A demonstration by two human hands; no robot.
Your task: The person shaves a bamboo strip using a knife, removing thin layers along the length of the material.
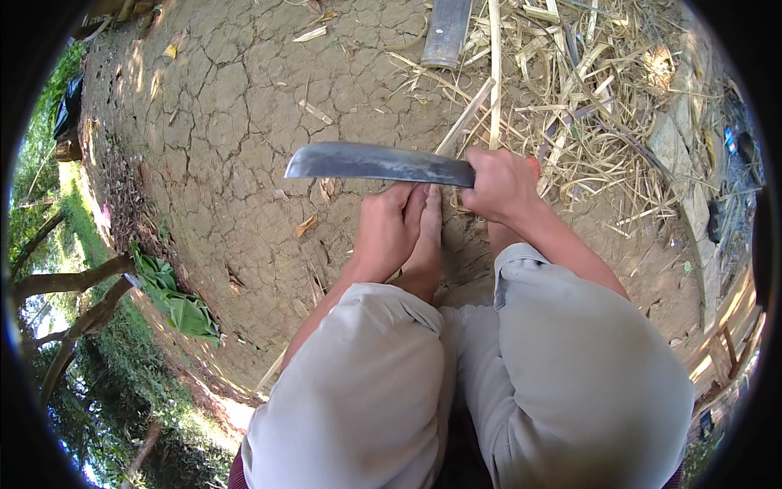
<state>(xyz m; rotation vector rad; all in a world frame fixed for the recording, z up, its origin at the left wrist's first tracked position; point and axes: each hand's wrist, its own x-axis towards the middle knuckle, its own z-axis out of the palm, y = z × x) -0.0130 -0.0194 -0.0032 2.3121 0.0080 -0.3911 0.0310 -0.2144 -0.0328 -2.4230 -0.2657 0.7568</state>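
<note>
My right hand is closed round the handle of a machete, and an orange-red bit of the handle end shows past the fist. The broad dark blade points left and lies across the view above my feet. Just under the blade, my left hand is closed beside my left foot. A pale split bamboo strip slants down behind the blade to this hand, and what looks like its other end shows beyond my left forearm. The grip itself is partly hidden.
Bamboo shavings and strips litter the ground at the right. A thick bamboo piece lies at the top, beside a long pale strip. Green leaves lie on the cracked earth at the left. Stone edging borders the right.
</note>
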